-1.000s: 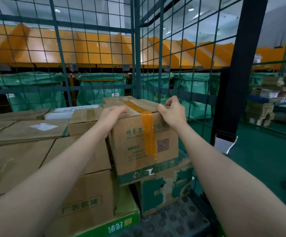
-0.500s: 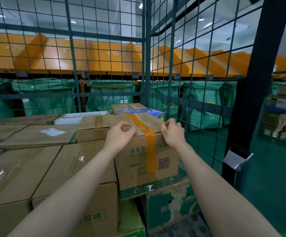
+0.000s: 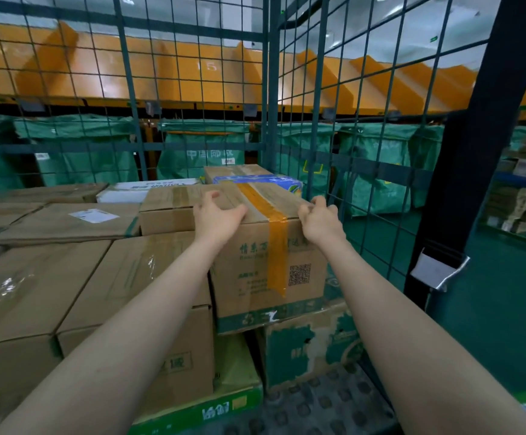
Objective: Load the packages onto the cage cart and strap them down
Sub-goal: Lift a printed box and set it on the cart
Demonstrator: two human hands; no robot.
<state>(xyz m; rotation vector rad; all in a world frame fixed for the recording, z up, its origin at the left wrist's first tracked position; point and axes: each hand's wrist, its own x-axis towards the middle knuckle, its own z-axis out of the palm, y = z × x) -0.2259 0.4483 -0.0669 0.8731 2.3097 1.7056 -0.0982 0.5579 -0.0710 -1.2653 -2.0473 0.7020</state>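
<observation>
A cardboard box with an orange tape stripe point(image 3: 255, 268) sits on top of a torn green-printed box point(image 3: 312, 346) in the right front corner of the cage cart point(image 3: 365, 171). My left hand point(image 3: 216, 216) rests flat on the taped box's top front edge, fingers spread over the lid. At the box's top right edge, beside the mesh wall, my right hand point(image 3: 320, 221) has its fingers curled over the edge. A black strap with a metal buckle point(image 3: 440, 271) hangs down the cart's dark right post.
Several brown boxes point(image 3: 67, 277) fill the cart to the left, level with the taped one. A blue-wrapped package point(image 3: 255, 180) lies behind it. Green sacks point(image 3: 205, 152) and orange chutes stand beyond the mesh. Green floor point(image 3: 491, 309) lies to the right.
Both hands left the box's top and curled loosely half a second ago. Now the left hand lies flat on the lid and the right hooks the right edge. The view has risen.
</observation>
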